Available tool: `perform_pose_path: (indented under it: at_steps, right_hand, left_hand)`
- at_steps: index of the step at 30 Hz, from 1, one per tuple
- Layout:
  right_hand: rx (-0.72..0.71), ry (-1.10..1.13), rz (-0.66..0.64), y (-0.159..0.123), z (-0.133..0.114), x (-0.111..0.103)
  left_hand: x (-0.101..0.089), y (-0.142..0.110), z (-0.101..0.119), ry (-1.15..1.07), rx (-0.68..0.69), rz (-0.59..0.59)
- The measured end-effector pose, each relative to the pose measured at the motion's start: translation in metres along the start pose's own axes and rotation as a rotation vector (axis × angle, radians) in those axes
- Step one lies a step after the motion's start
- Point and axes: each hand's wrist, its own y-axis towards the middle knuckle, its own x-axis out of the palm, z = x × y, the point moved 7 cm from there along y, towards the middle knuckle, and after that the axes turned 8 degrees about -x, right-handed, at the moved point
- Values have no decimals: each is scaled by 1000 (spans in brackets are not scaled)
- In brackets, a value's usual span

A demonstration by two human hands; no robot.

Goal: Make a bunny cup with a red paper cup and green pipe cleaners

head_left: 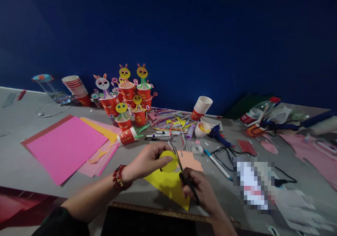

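My left hand (pixel 151 160), with a red bead bracelet at the wrist, pinches a yellow paper circle (pixel 168 163) between thumb and fingers. The handles of black scissors (pixel 190 185) are in my right hand (pixel 198 187). Their blades point up and away, beside the circle's right edge; whether they touch it I cannot tell. Beneath both hands lies a sheet of yellow paper (pixel 171 190), and behind it a peach paper piece (pixel 191 160).
Rabbit-faced paper cups (pixel 125 122) stand at the back left, near pink sheets (pixel 67 146). Stacked cups (pixel 201 107), pipe cleaners (pixel 168 118) and markers (pixel 160 136) lie behind my hands. A glue gun (pixel 219 136), its black cable and a plastic bottle (pixel 259 111) are right.
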Motion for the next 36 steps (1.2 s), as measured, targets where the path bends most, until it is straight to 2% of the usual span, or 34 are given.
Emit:
perform_pose_path:
  at_steps: [12, 16, 21, 27, 32, 36]
  right_hand:
    - [-42, -14, 14, 0, -6, -3]
    - [-19, 1, -18, 1, -2, -1]
    - [-51, -4, 20, 2, 4, -3]
    - [-8, 3, 14, 1, -5, 0]
    - [-26, 43, 111, 2, 3, -6]
    - [-152, -34, 207, 5, 8, -20]
  left_hand:
    - [4, 0, 0, -40, -20, -42]
    - [4, 0, -2, -47, -39, -38]
    - [3, 1, -2, -52, -45, -40]
    - [2, 1, -3, -47, -29, -30]
    - [0, 2, -10, -24, -52, -3]
    - [-2, 3, -21, -84, -51, 23]
